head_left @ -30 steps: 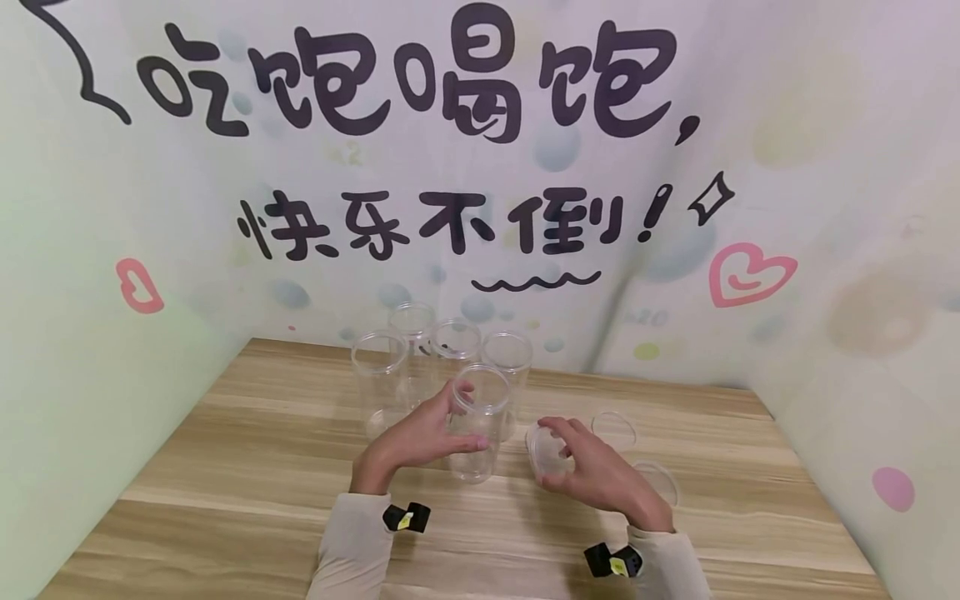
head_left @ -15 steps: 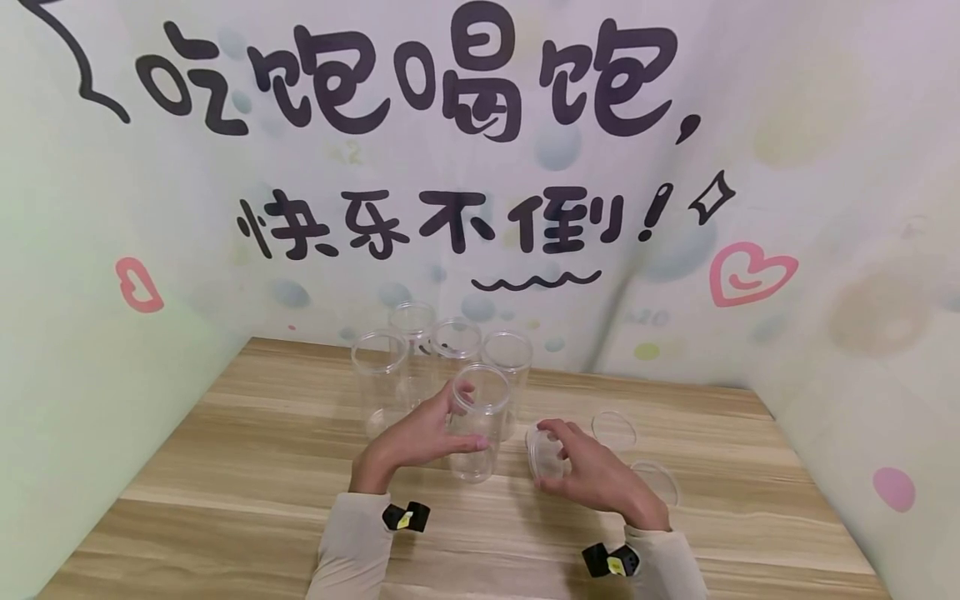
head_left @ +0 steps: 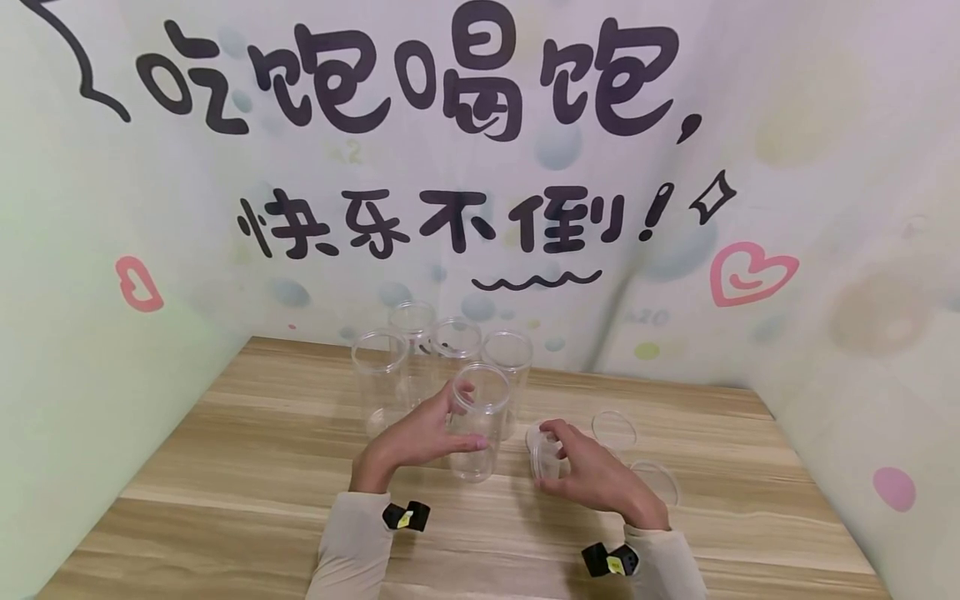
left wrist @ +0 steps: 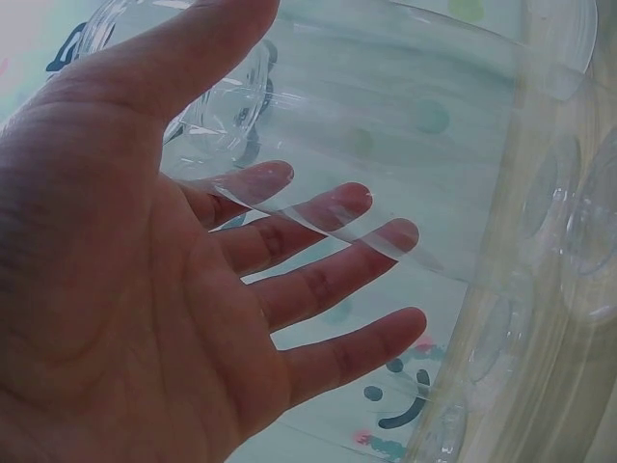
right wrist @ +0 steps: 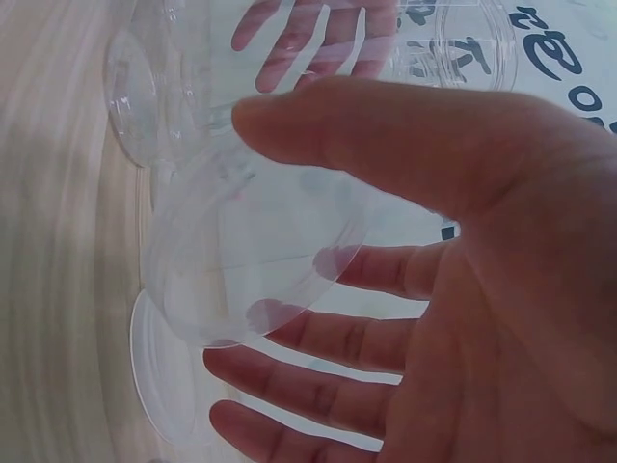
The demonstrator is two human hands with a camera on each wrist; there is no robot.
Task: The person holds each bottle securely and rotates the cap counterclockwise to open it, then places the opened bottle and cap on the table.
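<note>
A tall clear plastic cup stands upright at the front of a cup group. My left hand holds its side, thumb across the near face and fingers behind. In the left wrist view those fingers show fairly straight, some seen through the clear wall. To the right, my right hand holds a clear round lid tilted on edge, low over the table. The right wrist view shows this lid between the thumb and the fingertips. Another lid lies flat just behind it.
Several more clear cups stand upright behind the held one, close together. Two loose lids lie right of my right hand, one partly behind the wrist. The wooden table meets a printed wall at the back.
The lid in my right hand has tipped more upright and shifted slightly right, so more of the flat lid behind it shows. The left hand and the cup have stayed in place.
</note>
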